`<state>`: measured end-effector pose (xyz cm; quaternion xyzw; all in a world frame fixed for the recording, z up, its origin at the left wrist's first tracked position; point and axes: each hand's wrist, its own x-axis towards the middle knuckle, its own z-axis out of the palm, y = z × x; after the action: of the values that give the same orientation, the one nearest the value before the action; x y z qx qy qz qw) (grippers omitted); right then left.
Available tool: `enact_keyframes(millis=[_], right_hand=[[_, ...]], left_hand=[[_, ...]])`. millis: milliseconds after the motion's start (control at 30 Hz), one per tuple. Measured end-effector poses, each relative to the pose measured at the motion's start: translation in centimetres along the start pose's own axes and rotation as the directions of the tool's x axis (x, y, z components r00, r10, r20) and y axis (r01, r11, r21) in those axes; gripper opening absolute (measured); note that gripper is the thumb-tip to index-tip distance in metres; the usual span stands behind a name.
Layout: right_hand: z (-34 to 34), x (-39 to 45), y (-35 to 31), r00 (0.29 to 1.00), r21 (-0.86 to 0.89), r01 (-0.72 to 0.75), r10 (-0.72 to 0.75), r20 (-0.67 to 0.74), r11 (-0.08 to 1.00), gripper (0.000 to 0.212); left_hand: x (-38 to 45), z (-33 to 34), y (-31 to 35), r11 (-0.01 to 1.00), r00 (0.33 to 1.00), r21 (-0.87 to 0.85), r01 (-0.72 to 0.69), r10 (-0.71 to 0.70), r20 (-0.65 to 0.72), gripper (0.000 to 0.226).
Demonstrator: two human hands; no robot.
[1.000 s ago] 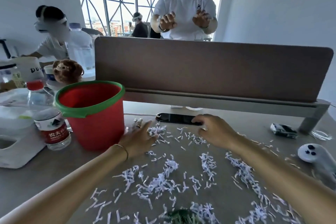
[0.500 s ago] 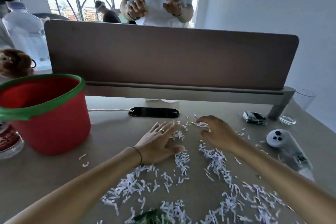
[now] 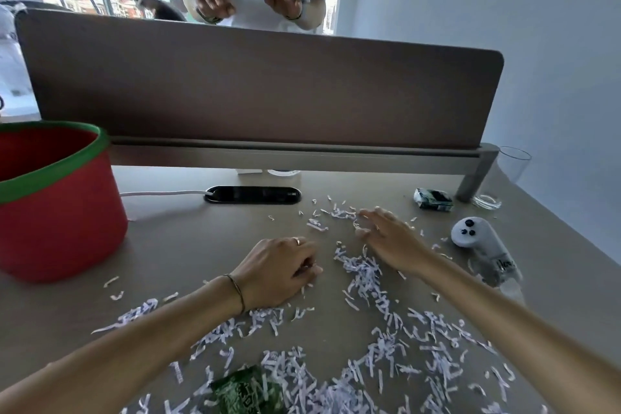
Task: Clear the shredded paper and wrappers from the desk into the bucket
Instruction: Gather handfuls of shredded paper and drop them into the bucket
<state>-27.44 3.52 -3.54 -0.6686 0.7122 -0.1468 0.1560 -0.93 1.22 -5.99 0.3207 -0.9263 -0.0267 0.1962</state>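
White shredded paper (image 3: 364,279) lies scattered over the beige desk (image 3: 188,245), thickest toward the near edge. A crumpled green wrapper (image 3: 247,391) sits among the strips at the bottom. A small dark-and-white wrapper (image 3: 433,199) lies far right by the divider's leg. The red bucket (image 3: 64,215) with a green rim stands at the left, apart from both hands. My left hand (image 3: 279,272) rests mid-desk, knuckles up, fingers curled down over a few strips. My right hand (image 3: 391,239) lies farther out, fingers spread and blurred on the far strips.
A brown divider panel (image 3: 262,87) closes off the desk's far side; a person stands behind it. A black cable port (image 3: 252,195) with a white cable sits below it. A white controller (image 3: 479,244) and a clear glass (image 3: 504,178) stand at the right.
My left hand's fingers went from flat and spread to curled, drawing slightly toward me. My right hand's fingers spread over the far strips. The view swung right, so the bucket sits farther left.
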Motion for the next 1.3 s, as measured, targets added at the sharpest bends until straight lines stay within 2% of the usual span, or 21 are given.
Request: enact_keyframes(millis=[133,267,367,500,700,933,1067,1200,1300], right_hand=[[1.1,-1.3,-0.5,0.998,-0.021,0.066,-0.065,0.026,0.998,0.069],[2.5,-4.3,-2.1,0.989,-0.057,0.145,-0.143,0.046,0.988,0.071],[3.7,-6.0,-2.4,0.979,-0.175,0.206,-0.201,0.041,0.963,0.075],[3.8,-6.1,-2.7,0.950,-0.324,0.283,-0.310,-0.034,0.903,0.065],[3.4,-5.0,-3.0,0.903,-0.343,0.359,-0.416,-0.105,0.868,0.019],[3.2,-6.5,-3.6,0.883,-0.426,0.405,-0.468,-0.049,0.809,0.035],[3.3,-5.7,-4.1,0.919,-0.342,0.371,-0.395,0.000,0.863,0.038],[3.5,-4.7,-4.9,0.937,-0.200,0.332,-0.346,-0.039,0.922,0.041],[2.9,-3.7,-6.9,0.929,-0.047,0.357,-0.360,-0.086,0.933,0.042]], left_hand=[[-0.2,0.0,0.4,0.999,0.999,0.053,-0.008,0.005,0.052,0.041],[-0.4,-0.1,0.6,1.000,0.998,0.023,0.011,-0.012,0.059,0.049],[-0.6,-0.1,0.7,1.000,0.999,-0.004,0.021,-0.021,0.049,0.051],[-0.7,-0.1,0.9,0.999,0.998,0.008,0.035,-0.035,0.049,0.052],[-0.8,-0.1,1.1,0.998,0.997,0.034,0.060,-0.062,0.048,0.052],[-0.6,-0.8,2.5,0.994,0.991,0.072,0.088,-0.094,0.096,0.053],[-0.7,-1.5,3.2,0.985,0.986,0.143,0.095,-0.113,0.122,0.049],[-1.2,-2.6,2.9,0.976,0.974,0.152,0.154,-0.176,0.140,0.047],[-1.6,-4.3,2.2,0.967,0.969,0.146,0.210,-0.226,0.098,0.048]])
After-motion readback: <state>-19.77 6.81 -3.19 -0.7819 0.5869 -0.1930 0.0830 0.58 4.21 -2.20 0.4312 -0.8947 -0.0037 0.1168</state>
